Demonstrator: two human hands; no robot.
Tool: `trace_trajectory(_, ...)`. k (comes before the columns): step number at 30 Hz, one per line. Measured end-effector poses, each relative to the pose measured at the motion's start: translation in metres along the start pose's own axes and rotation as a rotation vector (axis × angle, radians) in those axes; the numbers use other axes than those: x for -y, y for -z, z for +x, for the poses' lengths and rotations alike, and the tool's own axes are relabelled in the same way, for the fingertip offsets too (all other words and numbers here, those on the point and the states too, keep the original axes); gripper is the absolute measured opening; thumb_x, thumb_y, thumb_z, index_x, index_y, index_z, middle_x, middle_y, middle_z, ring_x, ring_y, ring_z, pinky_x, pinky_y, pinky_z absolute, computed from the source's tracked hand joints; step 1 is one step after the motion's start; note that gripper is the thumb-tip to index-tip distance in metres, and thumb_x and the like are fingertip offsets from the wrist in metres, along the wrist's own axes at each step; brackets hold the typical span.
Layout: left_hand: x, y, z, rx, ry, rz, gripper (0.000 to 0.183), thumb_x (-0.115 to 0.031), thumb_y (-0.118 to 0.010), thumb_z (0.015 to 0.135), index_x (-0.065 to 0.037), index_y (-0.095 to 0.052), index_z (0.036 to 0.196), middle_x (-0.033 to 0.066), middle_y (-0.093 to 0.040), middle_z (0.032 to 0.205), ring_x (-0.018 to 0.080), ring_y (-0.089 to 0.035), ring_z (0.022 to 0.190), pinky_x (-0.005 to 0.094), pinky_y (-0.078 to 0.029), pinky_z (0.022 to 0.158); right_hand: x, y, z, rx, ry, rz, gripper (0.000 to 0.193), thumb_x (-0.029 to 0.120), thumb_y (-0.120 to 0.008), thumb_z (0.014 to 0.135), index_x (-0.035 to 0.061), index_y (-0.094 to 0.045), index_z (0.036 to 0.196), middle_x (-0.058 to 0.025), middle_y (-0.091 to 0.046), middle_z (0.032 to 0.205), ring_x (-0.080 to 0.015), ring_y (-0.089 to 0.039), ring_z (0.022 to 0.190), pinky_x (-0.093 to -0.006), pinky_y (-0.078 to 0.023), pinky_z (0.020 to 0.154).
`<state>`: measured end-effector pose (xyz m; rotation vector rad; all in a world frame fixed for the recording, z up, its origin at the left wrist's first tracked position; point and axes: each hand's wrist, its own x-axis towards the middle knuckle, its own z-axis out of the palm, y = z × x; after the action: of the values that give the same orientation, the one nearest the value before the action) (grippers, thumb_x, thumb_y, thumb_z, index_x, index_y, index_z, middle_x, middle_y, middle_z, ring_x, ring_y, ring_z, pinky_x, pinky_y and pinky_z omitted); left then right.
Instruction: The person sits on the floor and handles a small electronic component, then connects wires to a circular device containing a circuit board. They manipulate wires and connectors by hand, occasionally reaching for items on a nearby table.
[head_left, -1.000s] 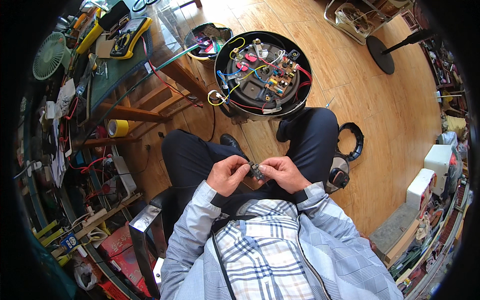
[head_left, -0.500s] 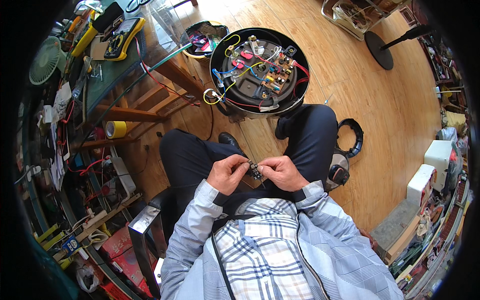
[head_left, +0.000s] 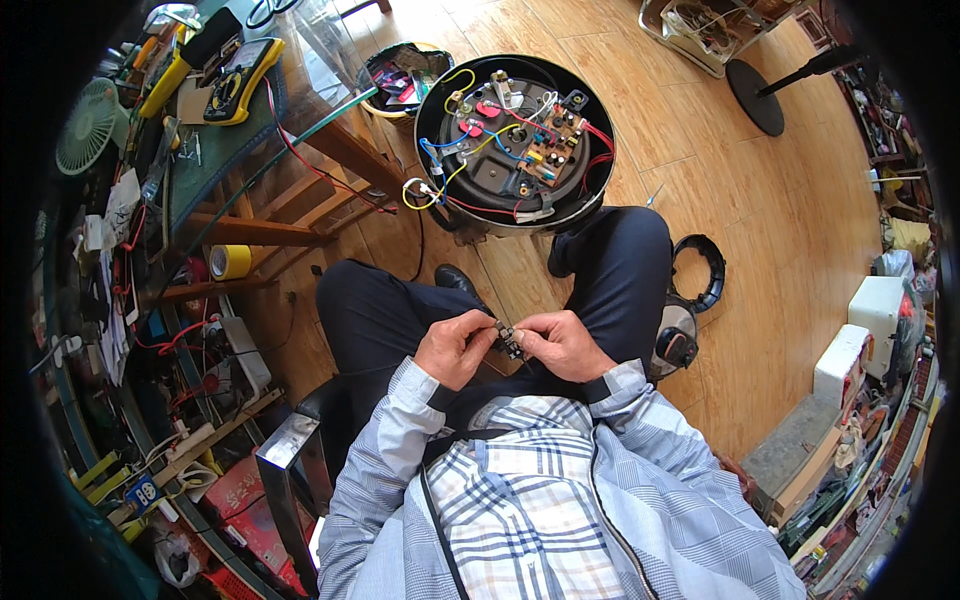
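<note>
I sit on a chair with both hands together over my lap. My left hand (head_left: 456, 347) and my right hand (head_left: 562, 345) pinch a small dark electrical part (head_left: 506, 338) between their fingertips; its details are too small to make out. On the wooden floor in front of my knees lies a round black appliance (head_left: 515, 143), turned open, showing a circuit board and red, yellow, blue and white wires.
A cluttered workbench (head_left: 190, 170) stands at my left with a yellow multimeter (head_left: 238, 78), a small green fan (head_left: 88, 128) and a tape roll (head_left: 230, 262). A black ring-shaped part (head_left: 700, 285) lies by my right leg. Boxes and clutter line the right wall.
My hands stay together on the small part with only slight finger movement. The view has shifted a little; nothing else moved.
</note>
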<state>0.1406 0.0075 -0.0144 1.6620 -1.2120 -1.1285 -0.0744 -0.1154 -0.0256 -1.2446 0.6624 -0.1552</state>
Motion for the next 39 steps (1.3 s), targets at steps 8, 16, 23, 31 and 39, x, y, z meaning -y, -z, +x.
trace_trajectory(8, -0.004, -0.001, 0.000, -0.031, -0.026, 0.050, 0.017, -0.009, -0.075, 0.103, 0.003, -0.073, 0.116, 0.0207, -0.076, 0.099, 0.0335, -0.078, 0.088, 0.0387, -0.060, 0.075, -0.007, -0.001, 0.004, -0.040, -0.014, -0.081, 0.027, 0.015, -0.069, 0.111, -0.0094, -0.079, 0.112, -0.0034, -0.075, 0.088, -0.0088, -0.065, 0.079, -0.0274, -0.053, 0.070)
trace_trajectory(16, -0.018, 0.005, -0.002, -0.040, -0.135, 0.222, 0.043, -0.009, -0.083, 0.092, 0.002, -0.071, 0.131, 0.0201, -0.073, 0.118, 0.0379, -0.074, 0.101, 0.0424, -0.060, 0.087, -0.014, -0.001, 0.007, -0.062, 0.008, -0.027, 0.027, 0.017, -0.069, 0.111, -0.0080, -0.079, 0.114, -0.0021, -0.075, 0.087, -0.0070, -0.063, 0.080, -0.0277, -0.053, 0.071)
trace_trajectory(23, -0.030, -0.002, -0.012, -0.456, -0.366, 0.495, 0.036, -0.003, -0.087, 0.087, 0.001, -0.077, 0.122, 0.0174, -0.073, 0.110, 0.0377, -0.070, 0.097, 0.0414, -0.059, 0.085, -0.009, -0.001, 0.007, -0.052, 0.014, 0.020, 0.028, 0.020, -0.070, 0.113, -0.0063, -0.078, 0.118, -0.0010, -0.076, 0.092, -0.0077, -0.066, 0.082, -0.0264, -0.055, 0.074)
trace_trajectory(31, 0.007, -0.047, -0.033, -0.291, 0.315, -0.512, 0.027, -0.020, -0.074, 0.110, 0.004, -0.078, 0.122, 0.0080, -0.079, 0.099, 0.0126, -0.075, 0.085, 0.0304, -0.061, 0.073, -0.006, -0.004, 0.007, 0.000, -0.026, 0.083, 0.026, 0.017, -0.069, 0.113, -0.0067, -0.076, 0.121, -0.0035, -0.077, 0.092, -0.0089, -0.071, 0.079, -0.0258, -0.058, 0.070)
trace_trajectory(39, 0.031, -0.054, -0.042, -0.220, 0.379, -0.929, 0.022, -0.017, -0.057, 0.118, 0.003, -0.064, 0.125, 0.0129, -0.077, 0.112, 0.0230, -0.080, 0.094, 0.0340, -0.067, 0.078, -0.003, -0.013, 0.014, 0.014, -0.047, 0.118, 0.028, 0.018, -0.070, 0.112, -0.0080, -0.075, 0.123, -0.0067, -0.078, 0.098, -0.0109, -0.073, 0.081, -0.0281, -0.062, 0.072)
